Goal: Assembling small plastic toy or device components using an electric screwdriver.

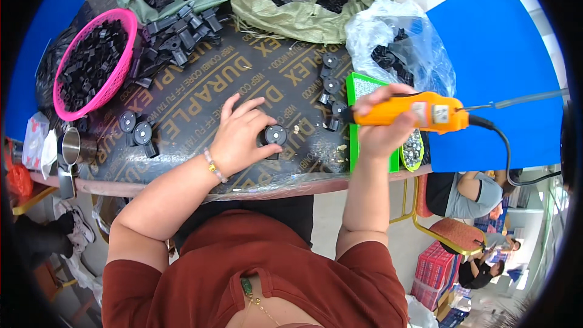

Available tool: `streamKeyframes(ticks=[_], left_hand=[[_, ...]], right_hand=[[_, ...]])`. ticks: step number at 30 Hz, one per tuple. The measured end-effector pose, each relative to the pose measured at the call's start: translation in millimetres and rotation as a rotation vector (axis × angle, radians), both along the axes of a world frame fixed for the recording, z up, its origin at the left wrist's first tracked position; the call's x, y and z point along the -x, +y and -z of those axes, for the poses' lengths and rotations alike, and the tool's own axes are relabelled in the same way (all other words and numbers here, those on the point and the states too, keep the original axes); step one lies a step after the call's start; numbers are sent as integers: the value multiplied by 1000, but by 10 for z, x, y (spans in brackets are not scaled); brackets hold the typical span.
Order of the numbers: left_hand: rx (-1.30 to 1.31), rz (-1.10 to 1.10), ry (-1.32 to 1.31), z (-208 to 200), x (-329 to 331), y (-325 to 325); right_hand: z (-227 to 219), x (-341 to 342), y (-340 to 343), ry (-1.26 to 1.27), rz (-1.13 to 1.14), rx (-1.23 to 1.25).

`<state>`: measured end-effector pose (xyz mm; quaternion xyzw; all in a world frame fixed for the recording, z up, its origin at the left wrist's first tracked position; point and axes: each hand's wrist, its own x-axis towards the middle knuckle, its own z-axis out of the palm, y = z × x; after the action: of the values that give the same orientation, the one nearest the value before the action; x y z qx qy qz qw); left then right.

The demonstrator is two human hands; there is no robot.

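Note:
My left hand (pixel 238 136) rests on the dark printed tabletop, its thumb and index finger pinched around a black plastic part with a round disc (pixel 276 134). The other fingers are spread. In my right hand (pixel 385 127) is an orange electric screwdriver (pixel 434 113), lying sideways with its dark tip end toward the left and its cord running off to the right. The screwdriver is held above a green tray (pixel 393 162) of small metal pieces. Between the two hands, a column of similar black disc parts (pixel 331 86) stands on the table.
More black disc parts (pixel 143 133) sit left of my left hand. A pink basket (pixel 132 42), green sacks (pixel 252 0) and a clear bag (pixel 434 54) hold black pieces. Loose pieces (pixel 182 33) lie piled at the back. A metal cup (pixel 71 146) stands at the left edge.

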<state>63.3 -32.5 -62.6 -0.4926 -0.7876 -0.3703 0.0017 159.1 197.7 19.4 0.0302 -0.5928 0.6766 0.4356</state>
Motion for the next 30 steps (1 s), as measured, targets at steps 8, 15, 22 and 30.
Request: streamKeyframes(ticks=[8,15,22,30], left_hand=[[32,-5,1,-49,-21,66],[64,-12,15,-58,-15,56],[69,-15,11,-123,-18,51],[56,-6,42,-100,-27,29]], right_hand=[[202,-203,1108,-96,396,-95],[318,-194,1184,-94,390,-73],[315,-222,1140,-91,427,-106],[-11,-357,768,136,367,-23]])
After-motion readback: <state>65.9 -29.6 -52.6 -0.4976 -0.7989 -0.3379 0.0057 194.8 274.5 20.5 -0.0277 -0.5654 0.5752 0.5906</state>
